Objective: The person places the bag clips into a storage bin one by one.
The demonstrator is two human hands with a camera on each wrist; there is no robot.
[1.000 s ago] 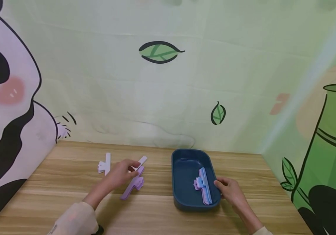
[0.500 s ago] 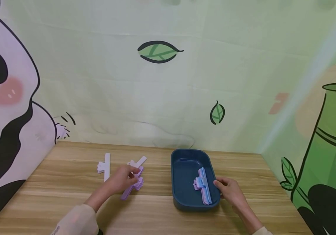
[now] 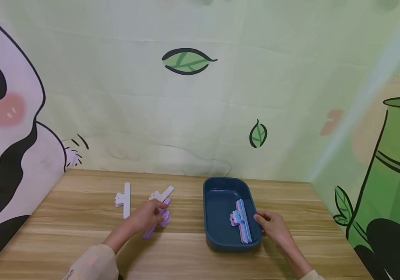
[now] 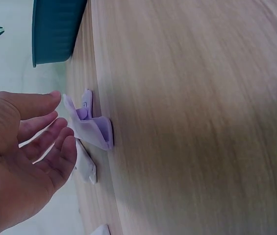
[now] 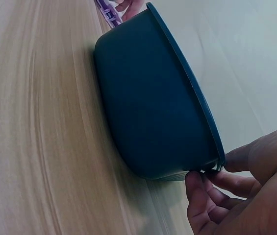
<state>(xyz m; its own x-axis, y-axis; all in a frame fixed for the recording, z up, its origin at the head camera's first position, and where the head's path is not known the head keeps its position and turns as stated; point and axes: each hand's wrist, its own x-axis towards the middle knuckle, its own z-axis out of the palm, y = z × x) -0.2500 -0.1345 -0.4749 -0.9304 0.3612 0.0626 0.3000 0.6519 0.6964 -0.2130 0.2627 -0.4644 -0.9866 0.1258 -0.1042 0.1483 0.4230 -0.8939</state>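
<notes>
My left hand (image 3: 146, 215) is at a purple bag clip (image 3: 165, 219) on the table, covering part of it. In the left wrist view, the thumb and loosely bent fingers stand apart beside the clip (image 4: 93, 129), with nothing gripped between them. A white clip (image 3: 167, 192) lies just behind the purple one, and another white clip (image 3: 127, 200) lies farther left. With thumb and fingers, my right hand (image 3: 273, 226) pinches the right rim of a dark blue plastic tub (image 3: 217, 237). Inside the tub, a blue clip (image 3: 244, 227) overlaps a pinkish-purple one.
A wood-grain table (image 3: 182, 256) carries everything. Behind it hangs a pale green backdrop (image 3: 126, 97) printed with leaves, a panda at the left and bamboo at the right. The tub stands between the hands, close to the table's back edge.
My left hand has shifted slightly down and toward the purple clip, uncovering more of both white clips. The right hand keeps its hold on the tub's rim.
</notes>
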